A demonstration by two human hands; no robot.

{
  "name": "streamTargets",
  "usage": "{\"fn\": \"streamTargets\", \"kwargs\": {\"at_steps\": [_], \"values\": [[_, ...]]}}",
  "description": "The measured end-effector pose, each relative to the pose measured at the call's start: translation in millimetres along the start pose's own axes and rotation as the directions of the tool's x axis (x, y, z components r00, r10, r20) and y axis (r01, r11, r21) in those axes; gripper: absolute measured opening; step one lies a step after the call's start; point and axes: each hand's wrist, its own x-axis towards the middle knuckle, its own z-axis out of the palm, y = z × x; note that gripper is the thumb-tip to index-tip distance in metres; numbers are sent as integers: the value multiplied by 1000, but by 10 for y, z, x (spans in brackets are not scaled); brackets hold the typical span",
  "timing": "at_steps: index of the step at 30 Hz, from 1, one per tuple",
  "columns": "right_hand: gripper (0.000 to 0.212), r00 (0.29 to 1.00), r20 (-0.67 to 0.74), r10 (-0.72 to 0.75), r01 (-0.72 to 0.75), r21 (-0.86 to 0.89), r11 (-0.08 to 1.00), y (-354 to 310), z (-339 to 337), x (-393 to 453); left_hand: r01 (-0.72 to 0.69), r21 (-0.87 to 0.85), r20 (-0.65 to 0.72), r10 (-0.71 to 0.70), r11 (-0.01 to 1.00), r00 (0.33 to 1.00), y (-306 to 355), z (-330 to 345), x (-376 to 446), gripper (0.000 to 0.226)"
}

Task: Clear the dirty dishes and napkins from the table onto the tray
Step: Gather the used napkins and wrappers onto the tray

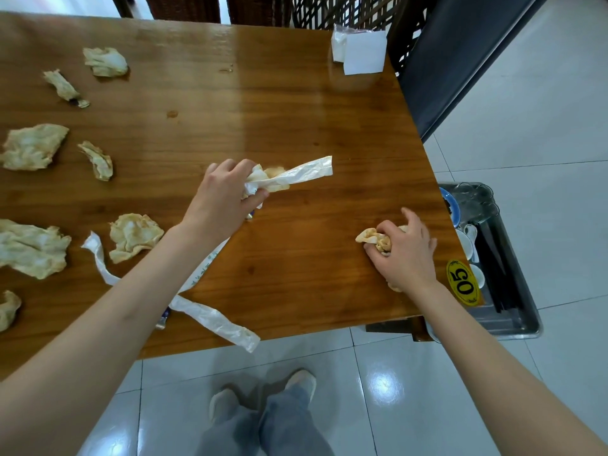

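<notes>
The wooden tabletop [296, 120] fills most of the view, glossy, with a yellow oval sticker [463, 282] reading "05" at its near right corner. Below that corner, on the tiled floor [378, 390], sits a grey tray [516, 311] already holding a blue-rimmed plate [448, 199], clear glasses [478, 197], white bowls and a spoon [470, 238] and dark chopsticks [493, 268]. The table edge hides part of the tray.

Stained, crumpled napkins lie scattered over the left half of the tabletop: a large one [31, 246] at the near left edge, another [33, 146] farther back, a medium one [133, 235] just beside the left forearm, and smaller ones [105, 61] toward the far left. A long strip of white plastic wrapper [210, 315] trails across the near edge, passing under the left forearm.

At the far right corner stands a stack of clean white napkins [360, 49].

The left hand [227, 195], its grip clenched, holds a soiled napkin bundled with a plastic strip [296, 174] just above the middle of the tabletop. The right hand [404, 248] grasps a balled-up stained napkin [378, 240] against the wood, near the right edge, close to the tray.
</notes>
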Motion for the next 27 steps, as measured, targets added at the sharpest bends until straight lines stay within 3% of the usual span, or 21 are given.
{"fn": "streamTargets", "kwargs": {"at_steps": [6,12,19,27], "values": [[28,991,-122,-61,63,18,998,-42,136,-130,28,-2,22,-28,1000,999,-56,19,-45,39],[19,978,-158,-135,145,56,988,-177,80,-78,14,-24,-30,-14,1000,999,-85,-76,-11,38],[18,953,-174,-247,267,105,958,-844,-116,165,9,1,-132,-9,1000,991,-185,-635,161,34],[21,914,-156,-374,395,143,907,-1602,-91,274,241,88,65,-247,966,967,-734,-939,-150,52]]}}
